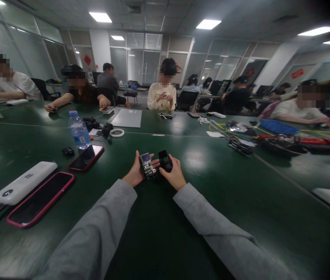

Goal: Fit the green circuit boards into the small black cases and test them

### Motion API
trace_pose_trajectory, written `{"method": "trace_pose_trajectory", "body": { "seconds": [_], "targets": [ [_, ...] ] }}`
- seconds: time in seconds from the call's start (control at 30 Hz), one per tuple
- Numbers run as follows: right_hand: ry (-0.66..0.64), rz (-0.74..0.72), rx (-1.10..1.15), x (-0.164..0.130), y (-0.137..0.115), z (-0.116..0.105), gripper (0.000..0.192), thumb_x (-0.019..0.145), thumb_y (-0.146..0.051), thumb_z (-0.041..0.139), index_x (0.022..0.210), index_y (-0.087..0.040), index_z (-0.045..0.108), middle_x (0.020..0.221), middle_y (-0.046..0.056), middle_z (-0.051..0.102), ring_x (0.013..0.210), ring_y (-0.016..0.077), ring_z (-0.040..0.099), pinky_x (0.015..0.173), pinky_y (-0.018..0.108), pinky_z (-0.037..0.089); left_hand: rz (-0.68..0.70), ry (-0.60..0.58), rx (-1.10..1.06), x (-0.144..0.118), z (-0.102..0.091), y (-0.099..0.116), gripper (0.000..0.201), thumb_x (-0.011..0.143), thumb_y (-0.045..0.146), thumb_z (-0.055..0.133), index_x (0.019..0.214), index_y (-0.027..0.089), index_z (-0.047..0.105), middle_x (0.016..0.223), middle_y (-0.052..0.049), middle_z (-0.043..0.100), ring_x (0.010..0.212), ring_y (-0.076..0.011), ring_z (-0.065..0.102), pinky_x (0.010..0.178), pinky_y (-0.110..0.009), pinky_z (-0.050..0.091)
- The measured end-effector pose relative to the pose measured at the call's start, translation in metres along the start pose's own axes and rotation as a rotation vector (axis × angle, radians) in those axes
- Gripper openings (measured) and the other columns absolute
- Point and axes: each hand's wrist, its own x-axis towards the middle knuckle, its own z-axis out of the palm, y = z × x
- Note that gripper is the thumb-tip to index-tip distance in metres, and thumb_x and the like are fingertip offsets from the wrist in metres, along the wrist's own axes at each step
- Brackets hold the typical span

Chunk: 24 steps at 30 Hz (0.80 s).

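Resting both wrists on the green tabletop (200, 202), the person holds two small parts together just above it, likely for steadiness. The left hand (134, 175) has its fingers closed around a small circuit module (148, 166) with a pale screen facing up, so its face can be seen. The right hand (175, 175) has its fingers closed on a black casing (165, 160), touching the module's right edge. Off to the left lie a red-edged phone (86, 158), a water bottle (79, 130) and a white power bank (25, 182); its marking looks like "10", though it is too small to be sure. No other writing is legible.
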Motion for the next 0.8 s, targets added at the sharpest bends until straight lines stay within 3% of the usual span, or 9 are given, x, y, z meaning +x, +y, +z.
{"method": "trace_pose_trajectory", "body": {
  "seconds": [0.17, 0.37, 0.47, 0.6, 0.7, 0.8],
  "targets": [
    [0.01, -0.068, -0.099, 0.002, -0.002, -0.006, 0.063, 0.069, -0.034, 0.058, 0.126, -0.01, 0.045, 0.121, 0.015, 0.049, 0.113, 0.0258, 0.048, 0.099, 0.042, 0.039, -0.028, -0.015, -0.013, 0.0, 0.002, 0.0, 0.076, 0.076, 0.072, 0.035, 0.126, 0.017, 0.049, 0.12, -0.019, 0.058, 0.105, -0.0286, 0.059, 0.086, -0.043, 0.047],
    [0.121, 0.105, -0.095, 0.021, 0.016, -0.037, 0.057, 0.071, -0.042, 0.055, 0.12, -0.013, 0.051, 0.11, 0.012, 0.059, 0.099, 0.0229, 0.056, 0.09, 0.039, 0.044, 0.007, -0.01, -0.06, -0.003, 0.0, 0.003, 0.074, 0.077, 0.07, 0.033, 0.125, 0.017, 0.049, 0.124, -0.019, 0.055, 0.108, -0.0294, 0.057, 0.086, -0.043, 0.047],
    [0.279, 0.285, -0.162, 0.035, 0.054, -0.075, 0.06, 0.068, -0.047, 0.056, 0.119, -0.014, 0.051, 0.103, 0.013, 0.061, 0.091, 0.0232, 0.058, 0.084, 0.04, 0.045, 0.028, -0.013, -0.1, -0.003, -0.001, 0.005, 0.074, 0.077, 0.07, 0.034, 0.126, 0.017, 0.048, 0.126, -0.018, 0.053, 0.11, -0.0294, 0.056, 0.086, -0.043, 0.046],
    [0.495, 0.506, -0.27, 0.043, 0.129, -0.146, 0.058, 0.066, -0.052, 0.057, 0.111, -0.015, 0.055, 0.097, 0.015, 0.06, 0.089, 0.0258, 0.057, 0.084, 0.043, 0.043, 0.037, -0.026, -0.124, -0.002, -0.004, 0.007, 0.073, 0.078, 0.07, 0.033, 0.127, 0.017, 0.047, 0.127, -0.018, 0.052, 0.111, -0.0292, 0.055, 0.086, -0.042, 0.046],
    [0.518, 0.629, -0.321, 0.038, 0.184, -0.199, 0.055, 0.062, -0.051, 0.062, 0.104, -0.016, 0.058, 0.094, 0.018, 0.059, 0.092, 0.0316, 0.056, 0.082, 0.049, 0.041, 0.031, -0.024, -0.123, -0.001, -0.007, 0.011, 0.073, 0.079, 0.069, 0.033, 0.126, 0.016, 0.048, 0.127, -0.018, 0.052, 0.112, -0.0295, 0.054, 0.084, -0.043, 0.047],
    [0.594, 0.703, -0.387, 0.032, 0.219, -0.233, 0.052, 0.062, -0.044, 0.065, 0.105, -0.016, 0.059, 0.101, 0.023, 0.057, 0.101, 0.0375, 0.053, 0.083, 0.055, 0.037, 0.053, -0.01, -0.122, 0.0, -0.012, 0.015, 0.073, 0.078, 0.07, 0.032, 0.125, 0.017, 0.048, 0.129, -0.018, 0.051, 0.113, -0.0302, 0.053, 0.085, -0.044, 0.047]
  ]
}}
